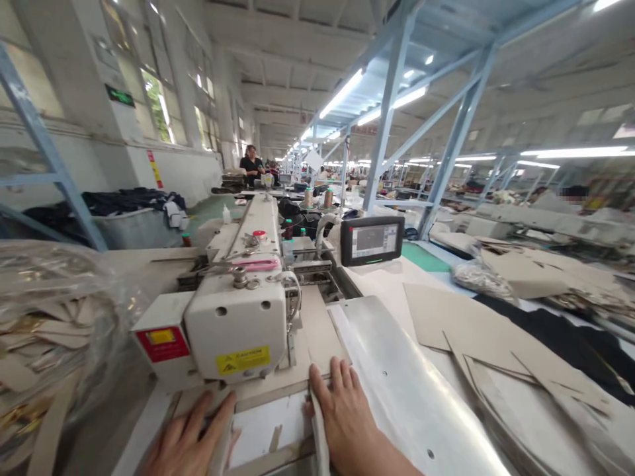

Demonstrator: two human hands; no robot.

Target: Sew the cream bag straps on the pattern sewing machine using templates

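A white sewing machine head [235, 327] with a yellow caution label stands in front of me. Beige fabric [322, 330] lies under it and out to its right side. My left hand [191, 433] rests at the machine's lower left, fingers spread over the near edge of the fabric. On the right, my right hand [344, 410] lies with fingers stretched out on the beige fabric, next to a folded fabric strip [321, 439]. Between both hands shows a white panel [272, 423] with brown marks. The needle area is hidden behind the machine head.
A metal plate [397, 370] slopes along the right. Beyond it lie cut beige panels [456, 324] and black cloth [560, 337]. A control screen [372, 239] stands behind. At left is a clear plastic bag [54, 317] of beige pieces. A person [251, 165] stands farther back.
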